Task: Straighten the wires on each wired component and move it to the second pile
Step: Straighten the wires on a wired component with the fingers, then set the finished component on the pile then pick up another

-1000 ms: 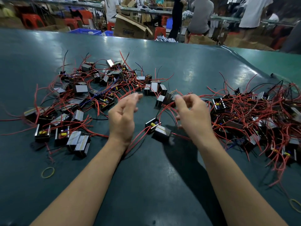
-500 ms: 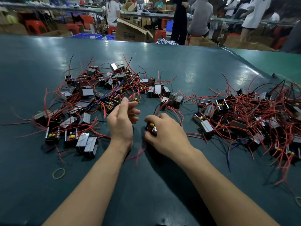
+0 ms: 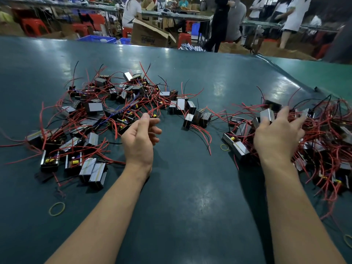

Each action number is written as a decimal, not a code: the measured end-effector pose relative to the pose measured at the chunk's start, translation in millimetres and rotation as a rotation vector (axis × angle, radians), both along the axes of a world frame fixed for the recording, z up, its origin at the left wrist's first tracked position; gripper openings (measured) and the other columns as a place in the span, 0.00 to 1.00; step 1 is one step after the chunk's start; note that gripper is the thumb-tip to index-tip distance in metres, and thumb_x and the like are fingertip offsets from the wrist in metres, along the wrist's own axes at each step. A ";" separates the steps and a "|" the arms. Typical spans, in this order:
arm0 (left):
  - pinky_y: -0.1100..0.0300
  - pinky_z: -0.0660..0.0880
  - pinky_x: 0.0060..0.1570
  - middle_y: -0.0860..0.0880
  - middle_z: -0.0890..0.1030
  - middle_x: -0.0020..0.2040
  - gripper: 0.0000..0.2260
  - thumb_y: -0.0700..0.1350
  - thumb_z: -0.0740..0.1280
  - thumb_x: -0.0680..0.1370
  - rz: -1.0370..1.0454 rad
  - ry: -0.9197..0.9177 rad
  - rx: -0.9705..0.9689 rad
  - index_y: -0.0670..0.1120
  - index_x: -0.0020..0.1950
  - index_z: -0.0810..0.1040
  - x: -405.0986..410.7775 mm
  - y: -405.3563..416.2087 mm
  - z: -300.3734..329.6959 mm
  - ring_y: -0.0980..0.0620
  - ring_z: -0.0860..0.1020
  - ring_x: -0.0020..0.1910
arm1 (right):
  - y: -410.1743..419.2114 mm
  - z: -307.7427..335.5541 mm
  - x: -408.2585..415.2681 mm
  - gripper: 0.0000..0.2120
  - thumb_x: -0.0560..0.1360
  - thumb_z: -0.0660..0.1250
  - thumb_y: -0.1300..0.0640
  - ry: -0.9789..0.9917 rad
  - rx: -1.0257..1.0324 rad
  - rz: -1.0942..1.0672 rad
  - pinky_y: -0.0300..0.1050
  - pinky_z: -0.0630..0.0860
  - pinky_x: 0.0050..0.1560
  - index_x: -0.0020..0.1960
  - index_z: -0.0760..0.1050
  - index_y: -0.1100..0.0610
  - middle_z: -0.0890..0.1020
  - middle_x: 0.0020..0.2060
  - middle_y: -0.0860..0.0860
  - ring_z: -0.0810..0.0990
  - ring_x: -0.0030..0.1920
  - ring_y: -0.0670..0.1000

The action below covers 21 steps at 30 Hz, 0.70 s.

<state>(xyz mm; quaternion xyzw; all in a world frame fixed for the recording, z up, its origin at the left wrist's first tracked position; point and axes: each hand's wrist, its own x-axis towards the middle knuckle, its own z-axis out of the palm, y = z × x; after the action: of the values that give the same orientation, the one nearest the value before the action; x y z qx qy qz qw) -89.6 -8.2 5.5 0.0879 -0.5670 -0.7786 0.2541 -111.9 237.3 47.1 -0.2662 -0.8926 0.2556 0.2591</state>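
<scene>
Two heaps of small black wired components with red leads lie on the dark green table (image 3: 182, 197). The left pile (image 3: 95, 115) spreads beside my left hand (image 3: 140, 140), which hovers at its right edge with fingers loosely curled and nothing in them. My right hand (image 3: 278, 136) reaches into the right pile (image 3: 327, 138) with fingers spread, its fingertips against a silver-topped component (image 3: 266, 114); no grip on it shows. Between the piles lies a short row of components (image 3: 190, 119) with red wires trailing toward me.
Yellow rubber bands lie on the table at the near left (image 3: 57, 208), by the right pile (image 3: 224, 147) and at the right edge (image 3: 348, 241). Beyond the table's far edge are an open cardboard box (image 3: 150, 35), red stools and several people at benches.
My right hand let go of the component it held at the table's middle and swung right into the right pile. My left hand stayed by the left pile, fingers still loose.
</scene>
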 end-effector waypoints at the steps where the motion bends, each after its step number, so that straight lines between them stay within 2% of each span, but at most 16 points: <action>1: 0.66 0.70 0.29 0.52 0.79 0.30 0.16 0.48 0.60 0.83 -0.004 0.001 -0.007 0.44 0.41 0.81 0.2 0.6 -0.1 0.57 0.74 0.29 | 2.3 -0.2 0.0 0.24 0.82 0.56 0.52 -0.017 -0.003 -0.009 0.57 0.63 0.69 0.76 0.61 0.57 0.55 0.76 0.64 0.58 0.73 0.66; 3: 0.66 0.70 0.29 0.52 0.79 0.29 0.16 0.47 0.60 0.83 -0.009 0.003 -0.022 0.44 0.41 0.81 0.2 1.6 -0.3 0.57 0.74 0.29 | 2.6 -0.5 -0.1 0.21 0.81 0.58 0.54 0.050 0.044 -0.008 0.57 0.65 0.66 0.73 0.66 0.58 0.62 0.74 0.61 0.61 0.71 0.65; 6: 0.66 0.70 0.29 0.52 0.79 0.29 0.16 0.48 0.60 0.83 -0.011 0.002 -0.032 0.44 0.40 0.81 -0.4 1.7 0.3 0.57 0.74 0.29 | -5.8 3.2 1.8 0.17 0.80 0.61 0.56 0.288 0.136 0.033 0.50 0.67 0.62 0.66 0.73 0.60 0.70 0.67 0.59 0.65 0.67 0.61; 8: 0.66 0.70 0.29 0.52 0.79 0.29 0.16 0.48 0.61 0.83 -0.017 0.002 -0.038 0.44 0.40 0.81 -0.4 1.9 0.2 0.57 0.74 0.29 | -18.1 4.4 4.4 0.14 0.79 0.62 0.58 0.451 0.182 0.177 0.42 0.65 0.60 0.61 0.77 0.62 0.76 0.61 0.60 0.71 0.63 0.61; 10: 0.66 0.70 0.29 0.52 0.79 0.29 0.16 0.48 0.61 0.82 -0.023 0.007 -0.054 0.45 0.39 0.82 -0.1 2.3 -0.2 0.57 0.74 0.29 | -37.3 3.2 7.1 0.11 0.78 0.62 0.61 0.551 0.151 0.410 0.45 0.69 0.58 0.56 0.79 0.63 0.80 0.53 0.59 0.77 0.56 0.59; 12: 0.66 0.70 0.29 0.52 0.79 0.29 0.16 0.48 0.61 0.82 -0.026 0.008 -0.073 0.46 0.39 0.82 0.2 3.3 -0.7 0.57 0.74 0.29 | -59.1 -3.8 9.3 0.11 0.78 0.63 0.62 0.476 0.005 0.634 0.47 0.74 0.57 0.57 0.79 0.63 0.82 0.52 0.57 0.79 0.54 0.56; 14: 0.66 0.70 0.29 0.52 0.79 0.29 0.16 0.48 0.61 0.82 -0.027 0.008 -0.082 0.45 0.39 0.82 -0.2 4.2 -0.7 0.56 0.74 0.29 | -70.5 -14.3 6.9 0.13 0.79 0.63 0.60 0.248 -0.126 0.715 0.42 0.71 0.61 0.62 0.77 0.61 0.81 0.57 0.55 0.78 0.58 0.52; 15: 0.66 0.70 0.29 0.52 0.79 0.29 0.16 0.47 0.61 0.82 -0.026 0.009 -0.084 0.45 0.39 0.82 -0.3 4.1 -0.6 0.57 0.74 0.29 | -70.1 -19.3 3.0 0.15 0.80 0.62 0.60 0.157 -0.177 0.676 0.39 0.69 0.61 0.64 0.76 0.61 0.81 0.59 0.54 0.77 0.60 0.52; 17: 0.67 0.70 0.29 0.52 0.79 0.29 0.15 0.46 0.62 0.82 -0.025 0.014 -0.098 0.44 0.40 0.82 -1.3 3.9 -0.9 0.57 0.74 0.29 | -60.9 -23.1 -5.9 0.16 0.79 0.61 0.61 0.094 -0.278 0.505 0.39 0.67 0.62 0.66 0.75 0.61 0.80 0.61 0.56 0.76 0.62 0.52; 19: 0.67 0.70 0.29 0.52 0.79 0.29 0.14 0.45 0.63 0.81 -0.018 0.017 -0.115 0.43 0.40 0.82 -1.4 3.8 -1.7 0.57 0.74 0.29 | -47.7 -21.0 -13.4 0.17 0.77 0.60 0.62 0.135 -0.395 0.338 0.39 0.69 0.59 0.64 0.76 0.61 0.81 0.58 0.56 0.77 0.60 0.53; 21: 0.67 0.70 0.29 0.52 0.79 0.29 0.12 0.44 0.64 0.81 -0.010 0.016 -0.126 0.43 0.40 0.82 -1.7 3.8 -2.2 0.57 0.74 0.29 | -39.3 -20.0 -18.0 0.15 0.76 0.61 0.61 0.159 -0.470 0.282 0.40 0.72 0.56 0.61 0.77 0.60 0.81 0.53 0.54 0.79 0.56 0.53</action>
<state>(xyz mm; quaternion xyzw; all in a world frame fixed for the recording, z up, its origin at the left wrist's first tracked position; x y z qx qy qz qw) -91.3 -4.4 3.3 0.0627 -0.6134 -0.7432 0.2596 -129.9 198.1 27.1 -0.1712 -0.8139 0.5092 0.2215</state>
